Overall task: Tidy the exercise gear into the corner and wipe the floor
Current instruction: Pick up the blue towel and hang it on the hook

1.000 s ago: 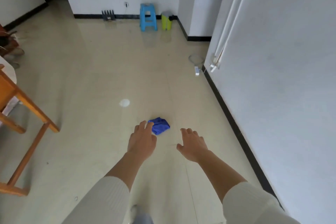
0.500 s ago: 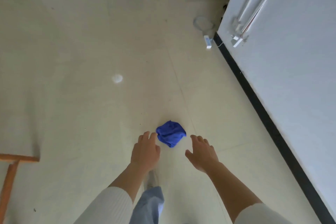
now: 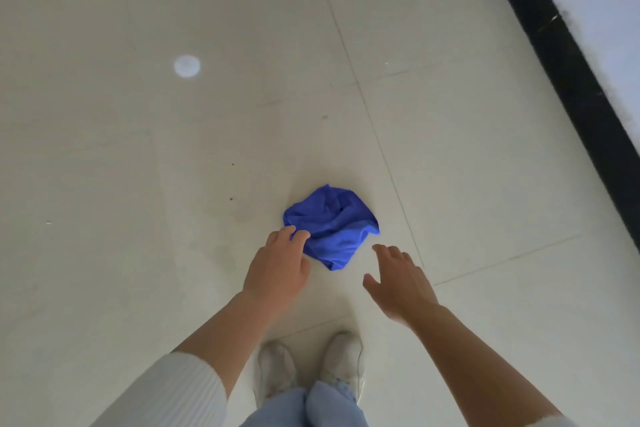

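Observation:
A crumpled blue cloth (image 3: 332, 227) lies on the pale tiled floor (image 3: 138, 156) straight in front of my feet. My left hand (image 3: 278, 270) hangs palm down at the cloth's near left edge, its fingertips overlapping the fabric in the picture; I cannot tell whether they touch it. My right hand (image 3: 398, 282) is spread open just to the cloth's near right, apart from it and holding nothing. No exercise gear shows in this view.
A white wall (image 3: 602, 10) with a black skirting board (image 3: 568, 76) runs along the right. A round white spot (image 3: 187, 66) marks the floor at the far left. My two white shoes (image 3: 311, 367) stand below the hands.
My view has tilted down and closed in on the cloth. Both hands have come nearer to it. The stool, bin and wooden furniture have left the picture.

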`<action>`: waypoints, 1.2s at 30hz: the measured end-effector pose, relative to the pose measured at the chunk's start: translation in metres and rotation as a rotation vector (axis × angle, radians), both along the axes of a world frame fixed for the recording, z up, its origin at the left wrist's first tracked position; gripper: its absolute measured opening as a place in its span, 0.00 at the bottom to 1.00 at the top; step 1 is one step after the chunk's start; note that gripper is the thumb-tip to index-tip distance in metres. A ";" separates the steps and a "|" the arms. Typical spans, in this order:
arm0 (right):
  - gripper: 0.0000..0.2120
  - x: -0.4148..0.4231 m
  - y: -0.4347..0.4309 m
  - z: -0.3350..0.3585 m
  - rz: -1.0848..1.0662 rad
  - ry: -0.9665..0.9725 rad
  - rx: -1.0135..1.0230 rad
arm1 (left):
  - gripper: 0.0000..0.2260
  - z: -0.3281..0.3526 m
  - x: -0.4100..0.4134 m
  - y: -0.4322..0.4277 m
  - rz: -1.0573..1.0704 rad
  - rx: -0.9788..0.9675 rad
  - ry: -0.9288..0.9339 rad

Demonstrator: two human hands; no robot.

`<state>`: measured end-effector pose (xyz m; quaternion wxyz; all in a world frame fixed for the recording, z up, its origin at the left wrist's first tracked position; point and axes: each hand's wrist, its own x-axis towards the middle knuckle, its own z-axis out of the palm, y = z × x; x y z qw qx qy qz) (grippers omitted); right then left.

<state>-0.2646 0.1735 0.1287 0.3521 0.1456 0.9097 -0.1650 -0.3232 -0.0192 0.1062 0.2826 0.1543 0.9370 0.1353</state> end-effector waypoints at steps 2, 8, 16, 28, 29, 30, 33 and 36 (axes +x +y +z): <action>0.24 -0.007 0.005 -0.055 -0.025 0.010 -0.011 | 0.20 -0.054 -0.011 0.001 -0.019 0.023 0.002; 0.28 -0.025 0.021 -0.179 -0.051 0.136 0.037 | 0.28 -0.176 -0.029 0.003 -0.245 0.191 0.031; 0.05 -0.041 0.037 -0.203 -0.075 0.197 0.017 | 0.13 -0.194 -0.045 0.020 -0.175 0.238 -0.026; 0.06 -0.024 0.034 0.147 -0.325 0.274 -0.166 | 0.09 0.160 -0.040 0.024 0.007 0.319 -0.010; 0.06 -0.019 0.033 0.187 -0.350 0.294 -0.170 | 0.09 0.198 -0.035 0.024 0.013 0.334 0.003; 0.06 -0.012 0.033 0.227 -0.368 0.311 -0.179 | 0.08 0.236 -0.030 0.024 0.014 0.354 0.014; 0.06 0.016 0.032 0.340 -0.399 0.340 -0.216 | 0.06 0.346 -0.014 0.028 -0.014 0.417 0.002; 0.12 0.048 0.031 0.437 -0.456 0.403 -0.259 | 0.06 0.443 0.005 0.030 -0.040 0.489 0.000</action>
